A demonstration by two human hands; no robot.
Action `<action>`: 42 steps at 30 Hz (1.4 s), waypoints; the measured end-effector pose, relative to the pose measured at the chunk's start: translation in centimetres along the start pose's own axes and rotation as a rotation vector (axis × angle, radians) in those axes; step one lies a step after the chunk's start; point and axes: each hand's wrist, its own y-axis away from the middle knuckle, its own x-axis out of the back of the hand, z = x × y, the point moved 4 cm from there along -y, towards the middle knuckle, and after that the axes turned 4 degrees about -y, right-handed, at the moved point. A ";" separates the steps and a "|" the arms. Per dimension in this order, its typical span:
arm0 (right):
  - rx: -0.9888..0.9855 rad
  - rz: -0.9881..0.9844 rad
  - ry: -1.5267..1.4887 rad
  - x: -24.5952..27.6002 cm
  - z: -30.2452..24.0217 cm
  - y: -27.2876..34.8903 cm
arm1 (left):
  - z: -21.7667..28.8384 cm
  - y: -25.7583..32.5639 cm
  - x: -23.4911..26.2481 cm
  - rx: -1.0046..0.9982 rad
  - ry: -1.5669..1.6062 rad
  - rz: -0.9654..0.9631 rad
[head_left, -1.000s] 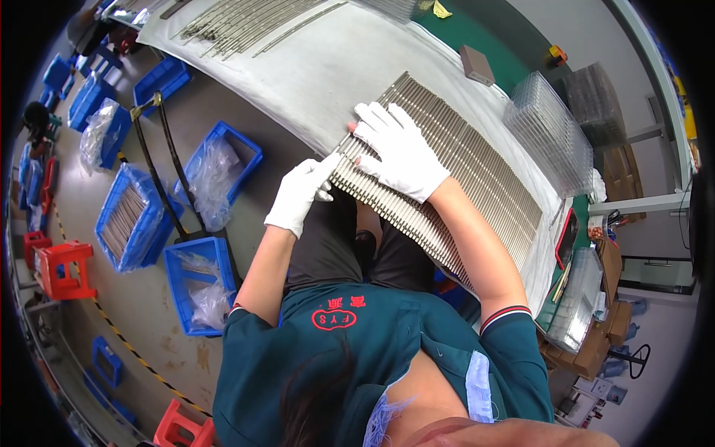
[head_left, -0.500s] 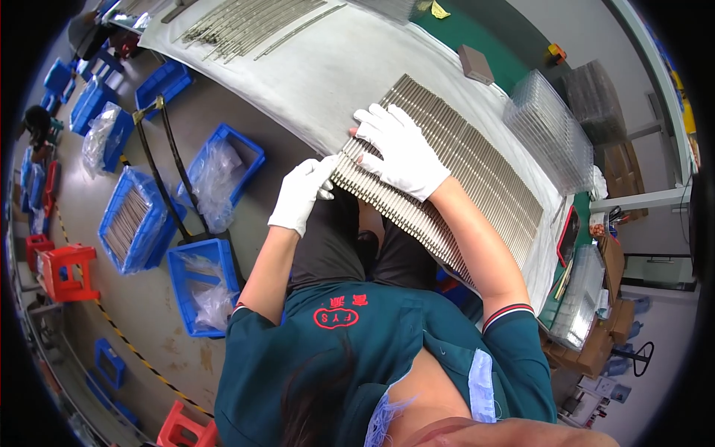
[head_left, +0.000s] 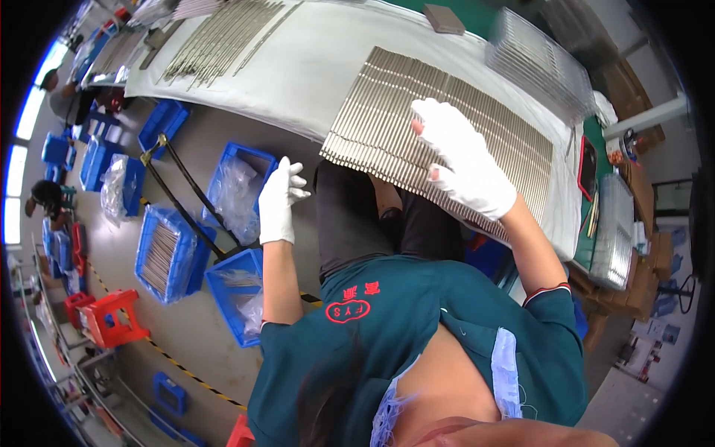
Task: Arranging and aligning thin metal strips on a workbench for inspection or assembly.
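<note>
A broad row of slim silvery metal rods [head_left: 376, 104] lies side by side on the white-covered table [head_left: 313, 82] before me. My right hand [head_left: 469, 164], in a white glove with bare skin at some fingertips, is over the middle of the row. Its fingers stretch forward and the thumb stands apart; whether it touches the rods I cannot tell. Clear of the table edge, left of the rods, my gloved left hand [head_left: 279, 200] is held up with fingers apart and nothing in it.
More loose rods [head_left: 220, 41] lie at the table's far left. A grey-brown block [head_left: 443, 18] and stacked clear plastic trays [head_left: 540, 63] stand at the back right. Blue crates [head_left: 175, 253], a trolley handle [head_left: 186, 179] and a red stool [head_left: 115, 316] occupy the floor at left.
My left hand has come off the rods' near left corner, moved left and opened. My right hand has shifted right across the row. The view has shifted too.
</note>
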 end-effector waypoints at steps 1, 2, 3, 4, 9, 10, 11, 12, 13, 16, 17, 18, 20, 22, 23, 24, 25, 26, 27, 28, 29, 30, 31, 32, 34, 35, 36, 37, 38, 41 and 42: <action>-0.085 0.063 -0.009 0.9 0.1 1.9 | -0.5 0.1 0.4 0.007 -0.006 0.004; -0.159 0.127 -0.031 1.6 0.3 3.8 | -1.1 0.5 1.0 0.010 -0.062 0.013; -0.227 0.210 -0.055 2.7 0.1 5.5 | -1.5 0.7 1.5 0.009 -0.110 0.013; -0.319 0.308 -0.137 3.5 0.3 7.7 | -2.2 0.7 2.0 0.015 -0.222 0.004; -0.575 0.666 -0.208 5.1 -0.2 17.2 | -5.0 2.5 -2.2 -0.325 -1.114 -0.111; -0.586 0.720 -0.146 5.0 -0.3 18.4 | -6.4 3.0 -3.2 -0.399 -1.358 -0.200; -0.597 0.773 -0.083 4.9 -0.6 19.6 | -8.1 3.9 -3.6 -0.525 -1.502 -0.270; -0.606 0.822 -0.021 4.9 -0.7 20.6 | -8.6 4.2 -3.9 -0.539 -1.509 -0.282; -0.613 0.871 0.041 5.1 -1.0 21.3 | -8.9 4.4 -4.1 -0.549 -1.507 -0.271; -0.624 0.961 0.243 6.7 -2.4 22.0 | -8.4 5.3 -4.5 -0.562 -1.494 -0.313; -0.642 1.004 0.159 6.8 -2.2 22.4 | -8.2 5.4 -4.5 -0.571 -1.498 -0.392; -0.656 1.045 0.073 6.9 -2.1 22.7 | -8.0 5.4 -4.4 -0.578 -1.502 -0.468; -0.619 1.113 -0.051 6.9 -2.3 23.7 | -7.6 5.3 -3.9 -0.518 -1.534 -0.546; -0.546 1.187 -0.260 6.8 -0.7 24.8 | -6.7 5.1 -3.6 -0.464 -1.509 -0.593; -0.510 1.218 -0.367 6.9 0.0 25.3 | -5.8 5.1 -3.2 -0.463 -1.452 -0.564; -0.566 1.141 -0.226 7.3 0.2 25.3 | -4.6 5.5 -3.1 -0.459 -1.396 -0.536; -0.621 1.058 -0.087 7.7 0.4 25.1 | -3.3 5.9 -2.9 -0.429 -1.309 -0.476; -0.649 1.021 0.047 8.3 0.7 24.5 | -1.8 6.4 -2.5 -0.437 -1.248 -0.437; -0.678 0.956 0.127 8.7 1.3 23.7 | -0.7 6.6 -1.9 -0.453 -1.183 -0.401; -0.707 0.889 0.205 9.1 2.1 22.9 | 0.0 6.2 -1.1 -0.499 -1.148 -0.420; -0.756 0.795 0.244 9.4 3.3 22.0 | 0.5 5.9 0.6 -0.909 -1.271 -0.523; -0.758 0.789 0.236 9.7 3.6 20.7 | 1.8 6.4 0.9 -1.087 -1.336 -0.471; -0.761 0.658 0.242 10.0 3.7 18.8 | 2.7 6.2 1.7 -0.868 -1.173 -0.402; -0.758 0.525 0.250 10.0 4.1 17.7 | 4.2 6.7 1.3 -0.623 -0.979 -0.312; -0.693 0.405 0.268 9.5 6.8 16.8 | 6.4 6.5 1.1 -0.625 -0.937 -0.246; -0.682 0.307 0.302 9.5 7.7 16.0 | 7.3 6.0 1.3 -0.677 -0.900 -0.258; -0.529 0.387 0.299 9.3 8.6 16.0 | 8.6 5.6 0.4 -0.757 -0.988 -0.245; -0.551 0.327 0.348 9.0 9.5 16.6 | 10.0 5.5 -0.9 -0.853 -1.078 -0.248; -0.561 0.267 0.386 8.4 10.3 16.6 | 11.0 5.2 -1.8 -0.978 -1.190 -0.233; -0.553 0.271 0.263 6.9 11.6 17.6 | 11.6 1.7 -3.9 -1.235 -1.547 -0.210; -0.553 0.260 0.272 6.8 11.4 17.5 | 11.5 0.3 -4.7 -1.320 -1.630 -0.224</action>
